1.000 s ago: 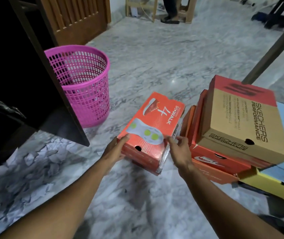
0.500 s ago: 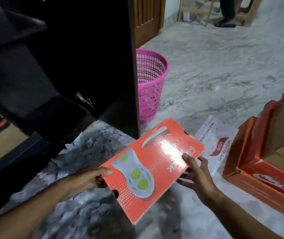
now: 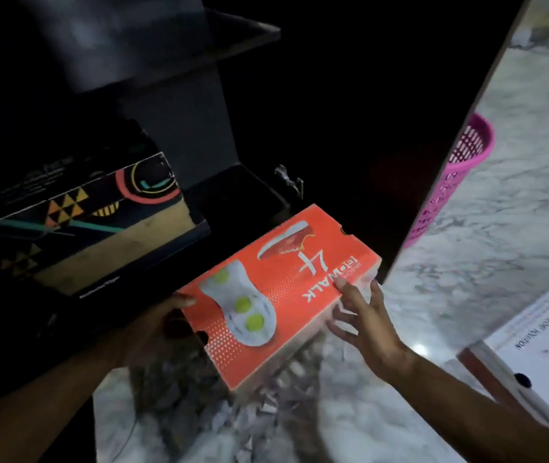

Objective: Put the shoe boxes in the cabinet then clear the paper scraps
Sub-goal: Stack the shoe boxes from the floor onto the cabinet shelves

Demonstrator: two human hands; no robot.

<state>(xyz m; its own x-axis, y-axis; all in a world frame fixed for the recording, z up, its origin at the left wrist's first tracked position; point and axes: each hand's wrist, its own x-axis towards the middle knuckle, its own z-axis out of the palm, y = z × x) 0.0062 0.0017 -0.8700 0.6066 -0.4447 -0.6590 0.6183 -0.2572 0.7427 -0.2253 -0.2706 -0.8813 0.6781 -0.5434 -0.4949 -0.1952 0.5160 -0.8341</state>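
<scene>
An orange GoWalk shoe box [image 3: 286, 289] is held in the air in front of the dark open cabinet [image 3: 199, 135]. My left hand [image 3: 163, 320] grips its left end with the thumb on the lid. My right hand [image 3: 363, 320] holds the right side, thumb on top and fingers spread along the wall. A black patterned shoe box [image 3: 76, 225] lies inside the cabinet on the left. Torn paper scraps [image 3: 259, 412] cover the marble floor under the orange box.
The cabinet door [image 3: 466, 162] stands open at the right, with a pink mesh waste basket [image 3: 456, 182] behind it. A white-lidded shoe box [image 3: 533, 355] lies on the floor at the right edge. A lower cabinet compartment [image 3: 243, 192] is dark behind the orange box.
I have carried the orange box leftward and forward, from beside the box stack to the cabinet opening. The view has turned toward the cabinet. Both hands keep their hold.
</scene>
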